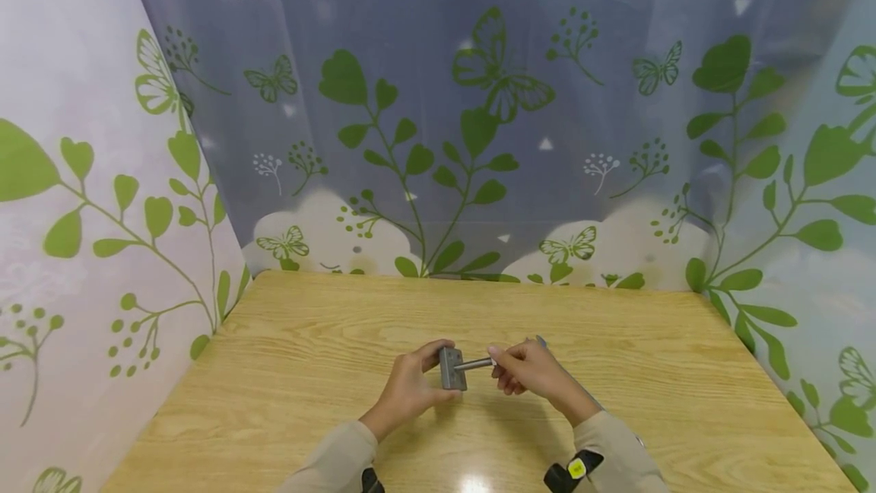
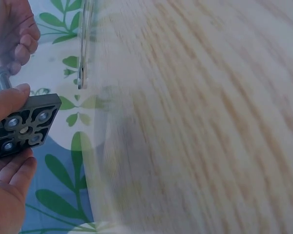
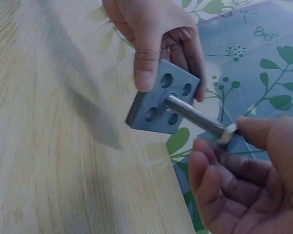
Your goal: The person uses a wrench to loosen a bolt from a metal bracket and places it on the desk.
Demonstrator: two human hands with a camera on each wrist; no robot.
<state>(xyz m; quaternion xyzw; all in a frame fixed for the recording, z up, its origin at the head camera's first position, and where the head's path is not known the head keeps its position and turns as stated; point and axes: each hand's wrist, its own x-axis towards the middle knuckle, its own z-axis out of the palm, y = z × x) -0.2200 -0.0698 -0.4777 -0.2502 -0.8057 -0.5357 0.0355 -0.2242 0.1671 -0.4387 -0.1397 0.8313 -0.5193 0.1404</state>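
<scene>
My left hand (image 1: 411,386) holds a small square grey metal plate (image 1: 453,369) by its edges, thumb on one side and fingers on the other. In the right wrist view the plate's face shows several round holes, and a threaded bolt (image 3: 195,115) stands out from its middle. At the bolt's outer end is a shiny nut or head (image 3: 228,134), slightly blurred, which my right hand (image 1: 532,373) pinches between thumb and fingers. The plate's ribbed back (image 2: 25,127) faces the left wrist camera.
Both hands are above a wood-grain table (image 1: 328,318). A slim metal item (image 2: 83,48) lies near the table's edge in the left wrist view; its kind is unclear. Printed curtains with leaves and butterflies (image 1: 438,135) enclose the back and sides.
</scene>
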